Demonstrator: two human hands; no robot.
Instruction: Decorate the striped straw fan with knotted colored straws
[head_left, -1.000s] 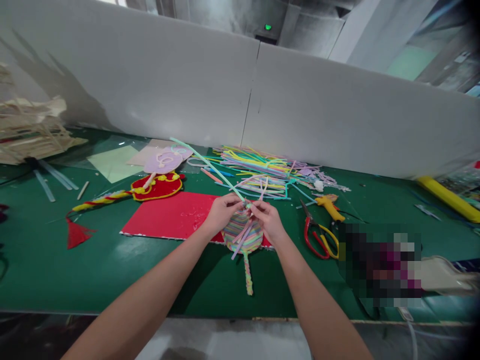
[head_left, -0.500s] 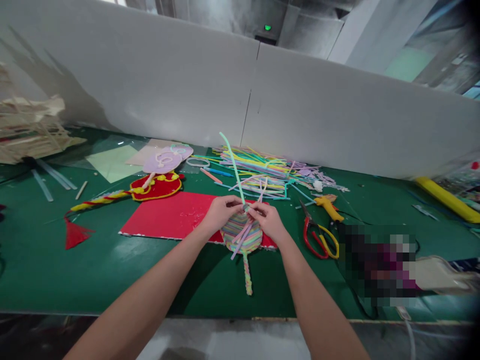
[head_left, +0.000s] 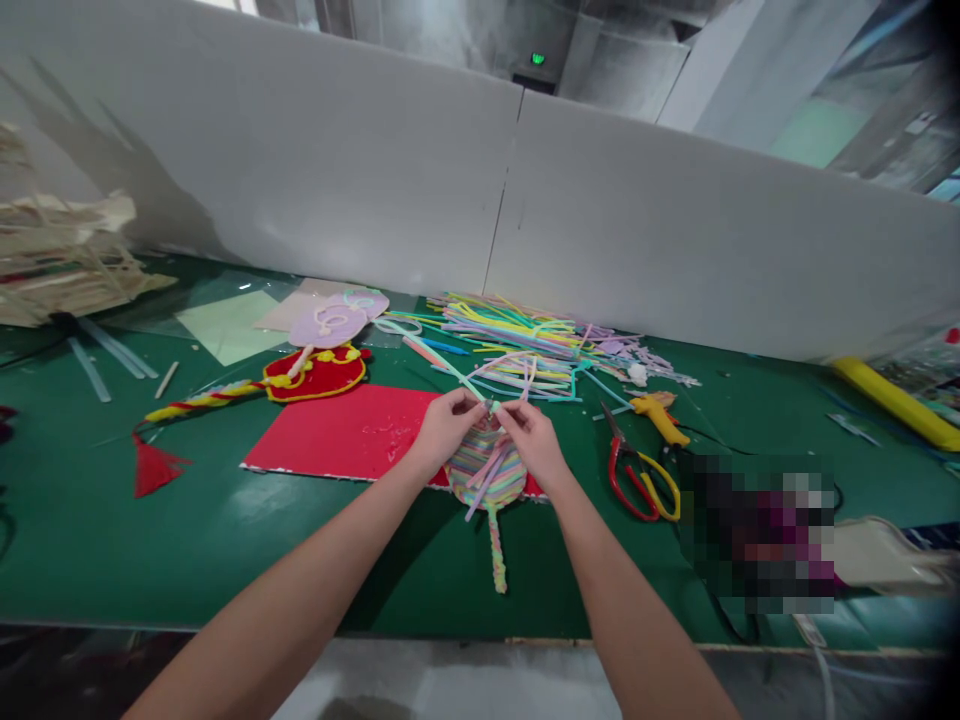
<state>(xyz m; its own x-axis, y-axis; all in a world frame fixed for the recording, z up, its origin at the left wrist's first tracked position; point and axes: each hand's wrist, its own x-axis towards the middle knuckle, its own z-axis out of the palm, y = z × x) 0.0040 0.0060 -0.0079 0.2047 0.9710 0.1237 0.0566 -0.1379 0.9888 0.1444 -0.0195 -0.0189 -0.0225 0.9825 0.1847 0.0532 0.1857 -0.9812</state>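
A small fan woven from pastel striped strips [head_left: 487,472] lies on the green table with its handle pointing toward me. My left hand [head_left: 444,428] pinches a long pale green strip [head_left: 442,365] at the fan's top edge. My right hand [head_left: 534,440] pinches the same spot from the right, fingers closed on the strip ends. Loose pink and purple strip tails cross the fan's face. The fan rests partly on a red sheet [head_left: 345,432].
A heap of coloured strips [head_left: 517,345] lies behind the hands. Red and yellow scissors [head_left: 637,470] and a yellow glue gun [head_left: 660,412] sit to the right. A red fan with tassel [head_left: 315,372] and a pink fan [head_left: 334,320] lie left. A white partition stands behind.
The long green strip swung from leaning up-left to upright, and now lies low toward the left over the table. Both hands stayed pinched at the fan's top.
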